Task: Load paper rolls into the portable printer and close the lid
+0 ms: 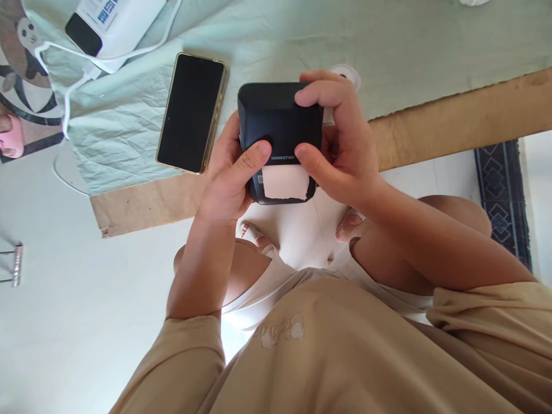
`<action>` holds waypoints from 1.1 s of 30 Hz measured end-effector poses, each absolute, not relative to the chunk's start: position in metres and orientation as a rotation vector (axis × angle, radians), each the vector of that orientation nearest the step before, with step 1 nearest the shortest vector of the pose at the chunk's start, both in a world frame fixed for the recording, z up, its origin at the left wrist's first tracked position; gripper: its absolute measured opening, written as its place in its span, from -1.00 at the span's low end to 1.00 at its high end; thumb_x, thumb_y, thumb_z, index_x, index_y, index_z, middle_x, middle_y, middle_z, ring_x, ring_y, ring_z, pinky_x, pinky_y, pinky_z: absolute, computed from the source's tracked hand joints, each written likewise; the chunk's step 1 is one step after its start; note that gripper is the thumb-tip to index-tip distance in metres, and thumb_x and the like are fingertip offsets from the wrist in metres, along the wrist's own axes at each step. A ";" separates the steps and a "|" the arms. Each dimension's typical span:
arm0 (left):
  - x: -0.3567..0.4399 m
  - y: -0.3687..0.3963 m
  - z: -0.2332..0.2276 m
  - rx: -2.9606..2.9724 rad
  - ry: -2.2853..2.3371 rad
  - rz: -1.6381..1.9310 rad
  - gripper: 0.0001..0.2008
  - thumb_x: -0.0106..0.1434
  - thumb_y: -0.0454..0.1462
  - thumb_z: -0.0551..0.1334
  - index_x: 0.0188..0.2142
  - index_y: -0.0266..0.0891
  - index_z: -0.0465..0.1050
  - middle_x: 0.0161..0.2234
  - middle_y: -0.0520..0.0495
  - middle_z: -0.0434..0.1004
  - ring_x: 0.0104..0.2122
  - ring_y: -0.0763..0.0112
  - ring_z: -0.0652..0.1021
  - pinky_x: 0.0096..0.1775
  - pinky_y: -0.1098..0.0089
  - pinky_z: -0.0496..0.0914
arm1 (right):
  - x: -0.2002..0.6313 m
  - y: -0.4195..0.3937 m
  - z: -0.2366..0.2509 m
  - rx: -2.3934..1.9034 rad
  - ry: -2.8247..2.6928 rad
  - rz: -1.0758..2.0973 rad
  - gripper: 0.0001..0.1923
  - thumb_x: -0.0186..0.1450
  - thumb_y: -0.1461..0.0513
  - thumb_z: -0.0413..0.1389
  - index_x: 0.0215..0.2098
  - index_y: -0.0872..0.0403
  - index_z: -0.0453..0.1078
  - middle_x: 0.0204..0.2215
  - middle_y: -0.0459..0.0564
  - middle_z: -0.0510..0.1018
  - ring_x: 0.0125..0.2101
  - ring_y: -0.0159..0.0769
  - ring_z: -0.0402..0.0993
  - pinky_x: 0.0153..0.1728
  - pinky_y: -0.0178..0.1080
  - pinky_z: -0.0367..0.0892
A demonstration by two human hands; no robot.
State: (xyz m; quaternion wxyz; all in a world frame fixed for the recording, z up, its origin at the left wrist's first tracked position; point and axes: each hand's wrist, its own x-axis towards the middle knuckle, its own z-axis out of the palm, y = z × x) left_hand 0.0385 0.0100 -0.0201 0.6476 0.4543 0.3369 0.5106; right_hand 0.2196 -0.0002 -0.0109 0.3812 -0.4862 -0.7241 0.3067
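Between my two hands is a black label printer [276, 118] marked NIIMBOT, held up over the near edge of the table. A strip of white paper [285, 183] with a torn end sticks out of its near side. My left hand [235, 172] is closed on the left side, thumb on the top face and the other fingers mostly hidden. My right hand [345, 135] grips the right side, its thumb near the paper slot and its index finger on the far part of the lid. A smartphone [192, 112] with a dark screen lies left of the printer.
A green cloth [129, 135] covers the table, whose brown edge strip [457, 123] shows at the front. At the upper left lie a white device [125, 29] and a white cable [66, 103]. A round white item [351, 75] sits partly behind my right hand.
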 end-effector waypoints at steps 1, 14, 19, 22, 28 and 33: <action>0.039 0.011 -0.020 1.033 0.772 1.164 -0.52 0.18 0.00 0.43 0.01 -0.16 0.48 -0.15 -0.14 0.59 0.21 -0.12 0.45 0.02 0.07 0.53 | 0.219 0.000 -0.011 -1.224 -1.833 0.752 -0.56 0.38 -0.03 -0.04 0.18 -0.13 0.18 0.22 0.07 0.36 -0.03 -0.17 0.52 -0.11 -0.10 0.58; 0.033 0.013 -0.021 1.084 0.788 1.172 -0.54 0.21 -0.06 0.41 0.04 -0.20 0.49 -0.13 -0.17 0.58 0.12 -0.07 0.52 -0.06 0.11 0.55 | 0.218 0.002 -0.015 -1.077 -1.887 0.503 -0.65 0.42 0.10 -0.06 0.15 -0.08 0.14 0.19 0.10 0.34 0.33 -0.12 0.23 0.04 -0.06 0.51; 0.034 0.008 -0.013 1.039 0.917 1.122 -0.50 0.17 -0.07 0.43 0.03 -0.24 0.49 -0.11 -0.20 0.55 0.16 -0.19 0.47 0.04 0.00 0.49 | 0.221 0.000 -0.017 -0.996 -1.836 0.511 -0.66 0.39 0.12 0.01 0.11 -0.07 0.20 0.16 0.11 0.34 0.27 -0.11 0.29 0.17 0.00 0.42; 0.033 0.006 -0.012 1.078 0.922 1.100 -0.43 0.17 -0.03 0.41 0.08 -0.27 0.45 -0.11 -0.19 0.54 0.15 -0.22 0.49 0.05 -0.07 0.47 | 0.222 -0.002 -0.017 -0.998 -1.854 0.502 -0.65 0.37 0.09 0.03 0.11 -0.08 0.19 0.16 0.11 0.31 0.27 -0.10 0.29 0.22 0.02 0.38; 0.024 0.012 -0.020 1.224 0.886 1.022 -0.31 0.20 0.09 0.32 0.16 -0.33 0.37 -0.10 -0.18 0.49 0.18 -0.27 0.45 0.03 -0.19 0.44 | 0.226 -0.002 -0.018 -1.017 -1.863 0.502 -0.66 0.39 0.07 0.01 0.11 -0.14 0.17 0.15 0.07 0.30 0.26 -0.13 0.30 0.23 0.00 0.37; 0.026 0.014 -0.021 1.162 0.833 0.996 -0.22 0.24 0.29 0.16 0.22 -0.18 0.35 0.11 -0.21 0.47 0.31 -0.19 0.32 0.14 -0.11 0.42 | 0.226 -0.001 -0.022 -0.910 -1.815 0.504 -0.67 0.37 0.12 0.04 0.08 -0.07 0.19 0.14 0.14 0.30 0.22 -0.11 0.32 0.10 0.00 0.46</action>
